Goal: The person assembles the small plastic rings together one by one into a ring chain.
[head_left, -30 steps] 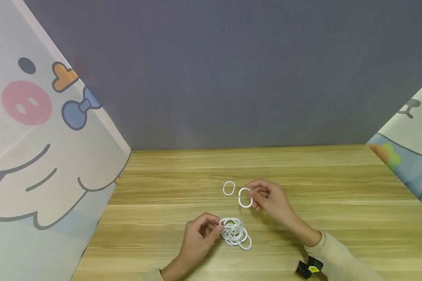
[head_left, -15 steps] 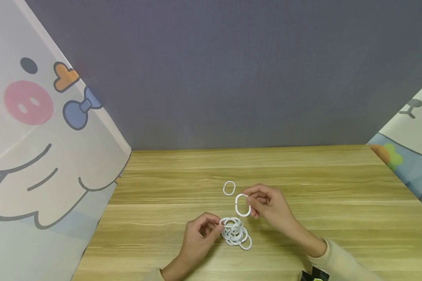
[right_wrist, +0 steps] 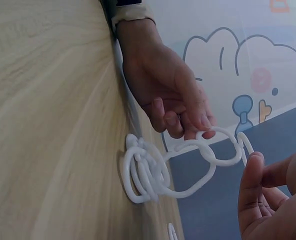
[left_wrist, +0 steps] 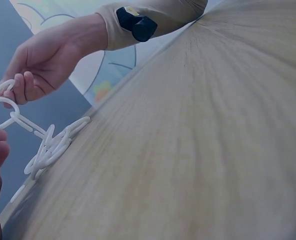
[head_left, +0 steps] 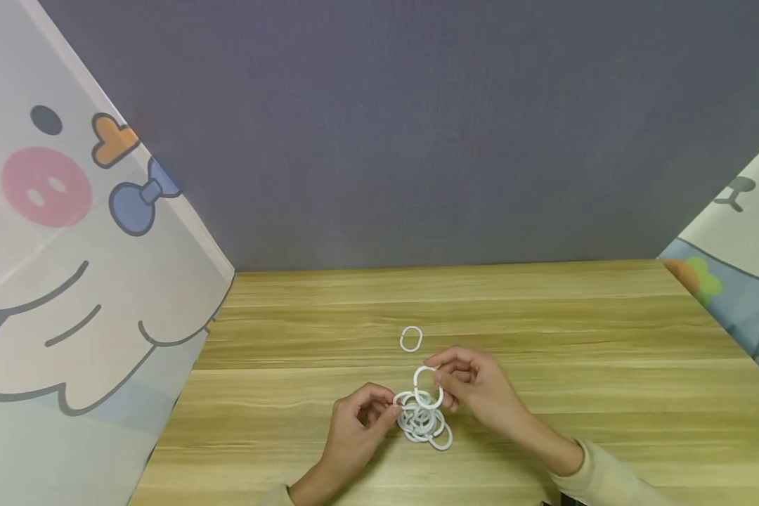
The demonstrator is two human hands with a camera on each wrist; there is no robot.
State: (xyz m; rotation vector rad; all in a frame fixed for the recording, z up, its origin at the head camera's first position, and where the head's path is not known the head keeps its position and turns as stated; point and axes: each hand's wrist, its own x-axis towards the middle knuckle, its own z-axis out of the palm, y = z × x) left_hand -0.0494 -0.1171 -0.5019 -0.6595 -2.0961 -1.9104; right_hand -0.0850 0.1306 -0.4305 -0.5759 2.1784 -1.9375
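White plastic curtain rings, linked into a chain, lie heaped as a pile point(head_left: 422, 424) on the wooden table. My left hand point(head_left: 354, 427) pinches the chain's end ring point(right_wrist: 222, 162) between thumb and fingertips, lifted off the tabletop in the right wrist view. A single curtain ring point(head_left: 415, 386) is pinched between thumb and forefinger of my right hand point(head_left: 477, 390), overlapping the pile in the head view. In the right wrist view this ring stands right at the end ring. Farther back, one loose curtain ring point(head_left: 421, 340) lies flat on the table.
The wood-grain table point(head_left: 575, 337) runs back to a grey panel point(head_left: 443, 140). Cartoon-printed side panels stand at left point(head_left: 183, 295) and right point(head_left: 734, 281). A black device point(left_wrist: 140, 27) is strapped on the right sleeve.
My right hand has moved toward me and slightly left, bringing its curtain ring from beside the loose one to the end ring. My left hand has stayed in place.
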